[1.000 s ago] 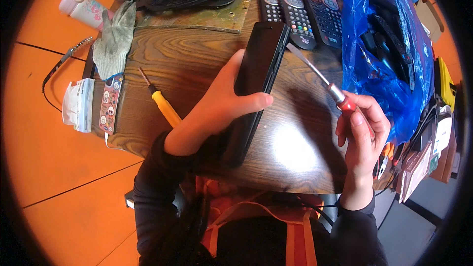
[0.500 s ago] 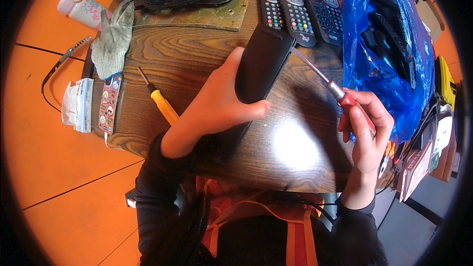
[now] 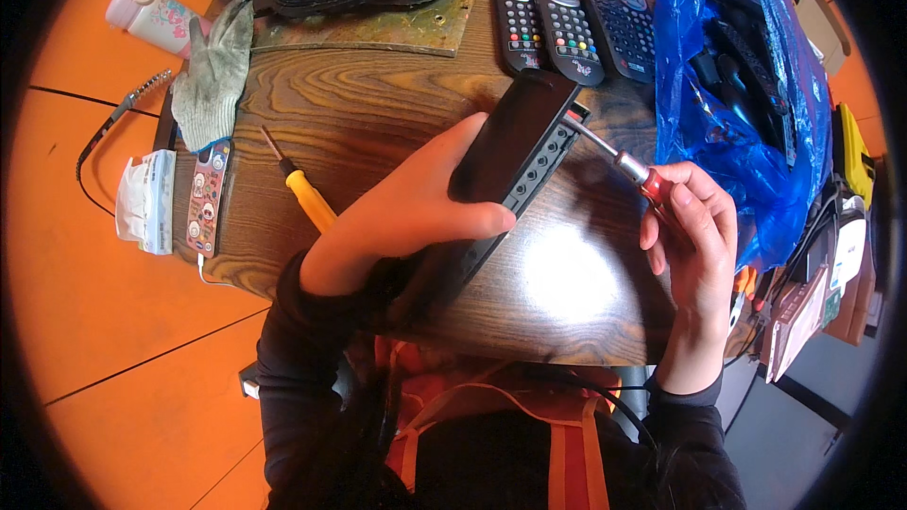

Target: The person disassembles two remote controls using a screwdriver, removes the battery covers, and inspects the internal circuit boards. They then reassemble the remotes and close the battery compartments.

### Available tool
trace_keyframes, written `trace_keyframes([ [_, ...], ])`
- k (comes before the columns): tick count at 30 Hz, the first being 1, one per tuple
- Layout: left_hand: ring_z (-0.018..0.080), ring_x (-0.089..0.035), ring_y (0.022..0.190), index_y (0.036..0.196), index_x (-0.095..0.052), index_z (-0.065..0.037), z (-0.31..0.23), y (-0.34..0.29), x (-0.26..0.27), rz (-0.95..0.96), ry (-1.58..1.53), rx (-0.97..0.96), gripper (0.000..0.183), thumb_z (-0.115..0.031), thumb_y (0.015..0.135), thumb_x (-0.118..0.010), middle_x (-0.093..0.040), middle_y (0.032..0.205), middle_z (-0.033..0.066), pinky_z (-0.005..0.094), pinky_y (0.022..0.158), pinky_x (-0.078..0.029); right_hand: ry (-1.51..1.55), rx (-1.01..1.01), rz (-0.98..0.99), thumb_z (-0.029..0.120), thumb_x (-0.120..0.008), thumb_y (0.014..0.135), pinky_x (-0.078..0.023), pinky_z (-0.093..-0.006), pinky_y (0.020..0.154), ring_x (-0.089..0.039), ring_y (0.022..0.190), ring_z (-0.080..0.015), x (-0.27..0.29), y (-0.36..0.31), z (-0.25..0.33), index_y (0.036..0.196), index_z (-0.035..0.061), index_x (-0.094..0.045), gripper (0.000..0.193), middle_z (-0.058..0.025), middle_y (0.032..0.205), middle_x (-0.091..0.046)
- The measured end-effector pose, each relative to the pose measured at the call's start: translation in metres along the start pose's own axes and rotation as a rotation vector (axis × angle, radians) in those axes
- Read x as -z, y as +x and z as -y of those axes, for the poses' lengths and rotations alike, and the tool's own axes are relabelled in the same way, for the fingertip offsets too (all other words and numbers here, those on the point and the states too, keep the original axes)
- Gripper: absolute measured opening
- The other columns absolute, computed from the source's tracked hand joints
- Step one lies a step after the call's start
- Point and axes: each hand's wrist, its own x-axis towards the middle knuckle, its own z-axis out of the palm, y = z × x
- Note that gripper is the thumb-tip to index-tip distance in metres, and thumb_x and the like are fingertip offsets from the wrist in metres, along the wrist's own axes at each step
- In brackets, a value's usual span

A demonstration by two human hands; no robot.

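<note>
My left hand (image 3: 406,203) is wrapped round a long black remote control (image 3: 518,137), held tilted above the table with its smooth back up. Along the side facing right, a row of small round buttons or contacts shows. My right hand (image 3: 694,222) grips the red handle of a screwdriver (image 3: 635,166). Its metal tip meets the remote's upper right edge, where a small reddish part shows; whether the tip is inside a seam, I cannot tell. A second screwdriver (image 3: 310,200), yellow-handled, lies left of my left hand.
Several remote controls (image 3: 562,14) lie side by side at the back, next to a blue plastic bag (image 3: 682,104) of dark items. On the left are a grey glove (image 3: 213,80), a phone (image 3: 204,208), a tissue pack (image 3: 151,203) and a bottle (image 3: 156,19). A worn board (image 3: 416,33) lies behind.
The remote has turned so its side with the round buttons or contacts shows, and its upper end sits slightly lower. My right hand and the screwdriver have shifted left with the tip at its edge.
</note>
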Motion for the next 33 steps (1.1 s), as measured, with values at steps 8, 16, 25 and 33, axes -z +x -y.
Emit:
trace_keyframes([
  [8,0.0130,-0.047,0.082,0.115,-0.041,-0.001,-0.011,-0.005,-0.002,-0.113,-0.204,0.115,0.053,-0.023,0.071,-0.061,-0.048,0.092,0.0057,0.0259,0.073,-0.041,-0.090,0.200,-0.237,0.016,-0.051,0.087,-0.038,-0.0167,0.040,-0.052,0.054,-0.0065,-0.003,-0.001,-0.001,0.100,-0.0024,-0.056,0.023,-0.0057,0.075,-0.059],
  [16,0.0200,-0.059,0.067,0.121,-0.035,0.000,-0.013,-0.003,-0.005,-0.177,-0.431,0.155,0.058,-0.022,0.073,-0.057,-0.049,0.086,0.0095,0.0282,0.059,-0.052,-0.691,0.172,-0.119,0.009,-0.050,0.084,-0.042,-0.0228,0.058,-0.054,0.063,-0.0122,-0.021,-0.003,-0.017,0.104,0.0020,-0.052,0.022,-0.0054,0.075,-0.058],
  [25,0.0217,-0.061,0.067,0.111,-0.037,0.000,-0.010,-0.001,-0.001,-0.123,-0.483,0.141,0.049,-0.019,0.074,-0.062,-0.048,0.087,0.0103,0.0301,0.058,-0.053,-1.075,0.403,0.002,0.007,-0.054,0.079,-0.047,-0.0370,0.068,-0.056,0.080,-0.0339,-0.027,0.002,-0.034,0.113,0.0033,-0.048,0.035,-0.0174,0.089,-0.054],
  [33,0.0192,-0.058,0.075,0.128,-0.033,0.000,-0.015,-0.004,-0.012,-0.108,-0.384,0.203,0.064,-0.023,0.072,-0.056,-0.047,0.095,0.0097,0.0294,0.065,-0.052,-1.289,0.359,-0.019,0.012,-0.058,0.077,-0.046,-0.0366,0.064,-0.053,0.073,-0.0278,-0.032,0.001,-0.035,0.112,0.0091,-0.050,0.037,-0.0120,0.079,-0.047],
])
